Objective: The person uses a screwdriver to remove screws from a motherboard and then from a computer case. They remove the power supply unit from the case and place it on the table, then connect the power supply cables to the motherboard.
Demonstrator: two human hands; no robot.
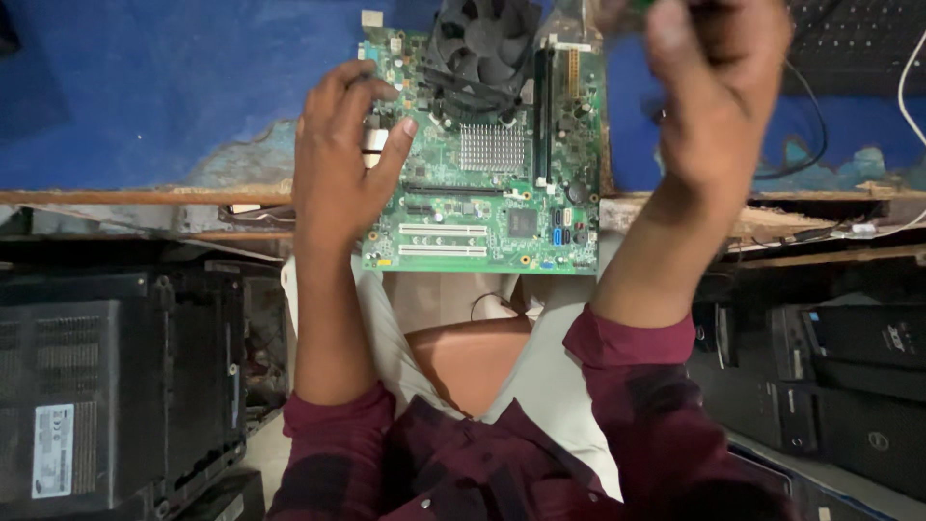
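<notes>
A green rectangular printed circuit motherboard [482, 154] lies flat at the near edge of a worn blue-topped wooden workbench [145, 106], its front edge overhanging the bench lip toward the person's lap. The left hand [338, 159] rests on the board's left edge, fingers spread and open, pressing it steady rather than gripping anything. The right hand [719, 82] is raised above and to the right of the board, closed into a loose fist; a blurred green sliver shows at its top, possibly a small memory module, but the blur makes that uncertain. On the board, the black round cooling fan [482, 43] sits in place at the far end, with the small silver finned heatsink [492, 147] just below it, so the cooler looks mounted. The long dark memory slots [542, 116] right of the fan appear unfilled, and the white expansion slots [444, 241] near the front edge hold no cards. As a judgement, the board is partly fitted, with slot work remaining. Black computer cases [116, 386] stand on the floor left of the board.
</notes>
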